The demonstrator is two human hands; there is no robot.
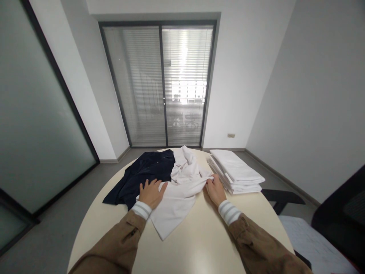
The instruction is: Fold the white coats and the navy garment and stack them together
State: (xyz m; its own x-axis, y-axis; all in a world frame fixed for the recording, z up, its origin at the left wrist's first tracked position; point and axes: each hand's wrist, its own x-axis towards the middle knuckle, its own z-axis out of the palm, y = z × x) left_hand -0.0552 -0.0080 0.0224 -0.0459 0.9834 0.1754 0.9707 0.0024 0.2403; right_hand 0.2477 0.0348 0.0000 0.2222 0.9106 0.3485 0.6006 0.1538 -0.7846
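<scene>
Remotely, I see the white garment [177,205] extending crosswise from my spread, empty left hand [151,193] to my right hand [216,190], which pinches its edge.

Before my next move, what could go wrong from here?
The right hand pinches an edge of the white cloth, so pulling may crease it. The left hand lies where that cloth meets the navy garment, so both might drag together. The folded white stack, close beside the right hand, could get knocked.
</scene>
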